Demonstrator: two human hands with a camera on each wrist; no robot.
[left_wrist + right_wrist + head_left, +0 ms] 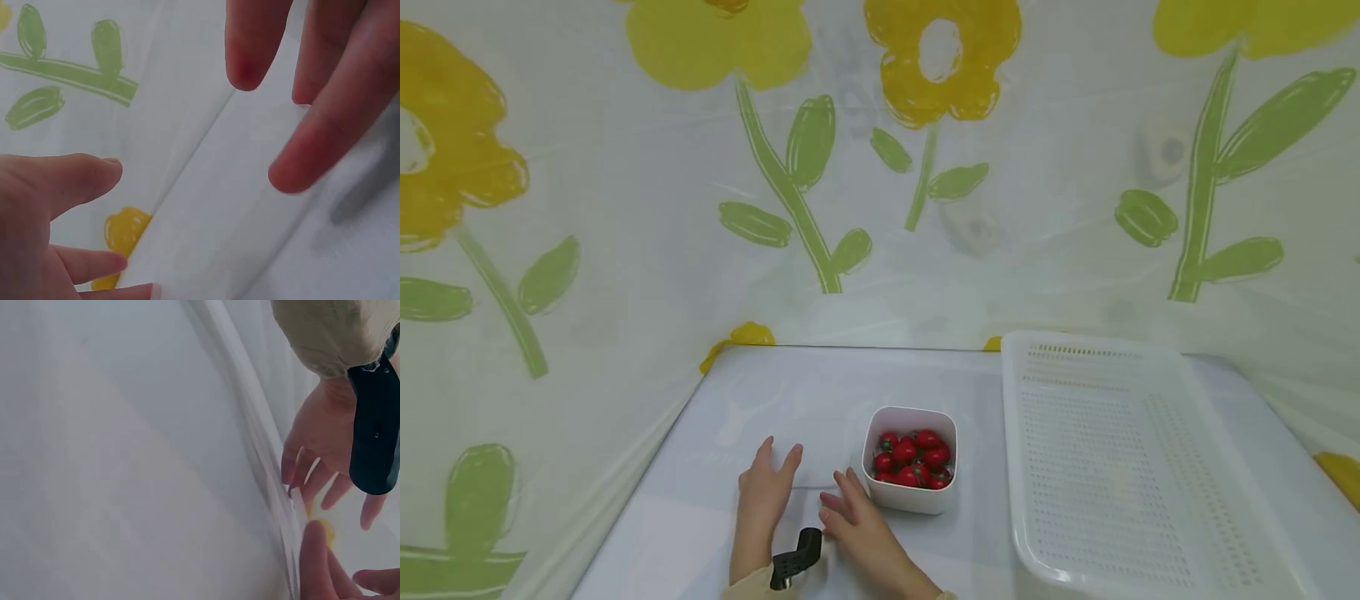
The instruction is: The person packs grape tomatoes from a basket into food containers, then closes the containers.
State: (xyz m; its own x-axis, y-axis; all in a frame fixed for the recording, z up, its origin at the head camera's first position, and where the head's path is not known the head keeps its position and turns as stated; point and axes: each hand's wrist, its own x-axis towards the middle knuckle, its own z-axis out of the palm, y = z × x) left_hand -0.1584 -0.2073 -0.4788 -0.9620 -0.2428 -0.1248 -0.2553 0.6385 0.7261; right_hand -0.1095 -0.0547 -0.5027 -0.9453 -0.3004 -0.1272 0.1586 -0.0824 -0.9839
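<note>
In the head view my left hand [763, 498] is over the table's near left part, its thumb and fingers spread apart. To its right, my right hand [867, 527] has loosely extended fingers, near the left side of a white square tub [913, 500]. Small red tomatoes [905, 451] with green stems lie inside the tub. Between the hands is a flat white thing [817, 467] with a thin grey front edge; its kind cannot be made out. A white edge [295, 497] shows close to the left fingertips in the right wrist view. Whether they touch it is unclear.
A large white plastic basket [1022, 467] with slotted walls stands on the right of the white table [685, 500]. Behind the table hangs a pale cloth [1060, 167] printed with yellow flowers. A black strap-mounted device [797, 557] is on my left wrist.
</note>
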